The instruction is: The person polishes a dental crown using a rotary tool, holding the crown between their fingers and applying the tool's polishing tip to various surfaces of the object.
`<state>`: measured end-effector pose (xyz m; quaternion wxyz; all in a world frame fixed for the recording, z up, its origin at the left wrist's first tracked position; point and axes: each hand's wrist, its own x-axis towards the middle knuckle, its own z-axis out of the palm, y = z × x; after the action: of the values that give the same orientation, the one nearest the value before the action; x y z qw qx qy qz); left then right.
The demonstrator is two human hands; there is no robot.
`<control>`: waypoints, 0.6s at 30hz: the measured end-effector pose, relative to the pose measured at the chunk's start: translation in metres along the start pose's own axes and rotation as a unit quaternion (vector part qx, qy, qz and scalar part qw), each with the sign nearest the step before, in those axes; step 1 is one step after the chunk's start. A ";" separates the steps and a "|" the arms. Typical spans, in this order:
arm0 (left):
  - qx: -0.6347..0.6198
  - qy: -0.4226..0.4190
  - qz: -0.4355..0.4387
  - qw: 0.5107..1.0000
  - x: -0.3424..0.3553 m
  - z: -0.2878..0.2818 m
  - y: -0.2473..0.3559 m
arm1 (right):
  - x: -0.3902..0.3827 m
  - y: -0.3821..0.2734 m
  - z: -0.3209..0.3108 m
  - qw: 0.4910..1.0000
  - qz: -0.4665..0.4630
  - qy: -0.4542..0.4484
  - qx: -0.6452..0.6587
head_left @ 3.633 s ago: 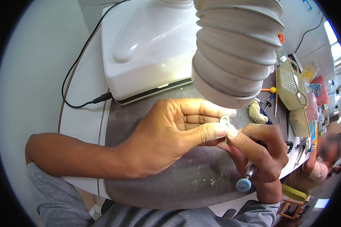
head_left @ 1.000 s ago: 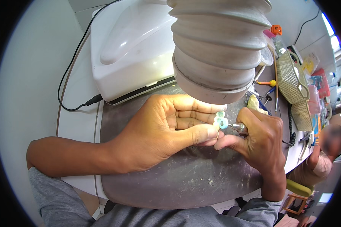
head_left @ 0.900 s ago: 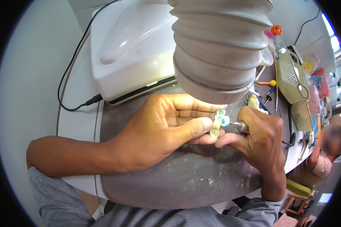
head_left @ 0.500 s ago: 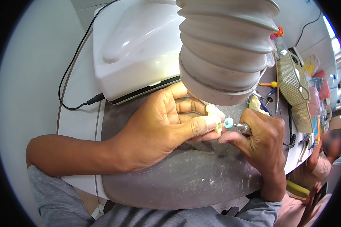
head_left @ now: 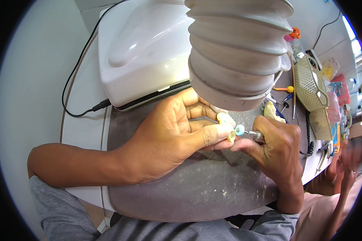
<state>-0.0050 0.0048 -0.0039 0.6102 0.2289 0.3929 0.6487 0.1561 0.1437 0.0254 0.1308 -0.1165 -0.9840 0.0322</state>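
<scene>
Thumb and fingers of my left hand pinch a small cream dental piece, shaped like a short row of teeth, its lower end hollow. My right hand is closed around a metal rotary handpiece. On the handpiece's tip sits a light-blue grinding wheel, right beside the dental piece; whether they touch I cannot tell. My right thumb reaches to the left fingertips. Part of the left fingers is hidden under the suction hose's mouth.
A wide ribbed suction hose hangs just above my hands. Behind my left hand stands a white box-shaped machine with a black cable. Cream plaster piece, burs and perforated baskets lie to the right. Another person sits at far right.
The handpiece and its blue wheel have shifted slightly left with my right hand. My left hand is nearly still. At far right, the other person has leaned and raised their hands.
</scene>
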 end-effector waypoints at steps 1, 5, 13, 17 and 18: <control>-0.001 0.000 -0.001 1.000 0.000 0.000 0.000 | 0.000 0.000 0.000 1.000 0.002 0.001 0.002; 0.020 -0.005 -0.005 1.000 0.001 -0.002 -0.001 | 0.000 -0.001 0.002 1.000 0.003 0.007 0.010; 0.035 0.000 0.015 0.999 0.000 -0.002 -0.002 | 0.000 -0.001 0.000 1.000 0.007 0.001 0.002; 0.039 0.004 0.022 0.999 0.000 -0.001 -0.002 | 0.000 -0.002 -0.001 1.000 0.009 -0.003 0.000; 0.037 0.005 0.021 0.999 -0.001 0.000 -0.001 | 0.000 -0.002 -0.001 1.000 0.008 -0.006 -0.003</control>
<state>-0.0042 0.0038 -0.0043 0.5855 0.2561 0.4149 0.6476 0.1559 0.1421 0.0268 0.1245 -0.1245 -0.9839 0.0311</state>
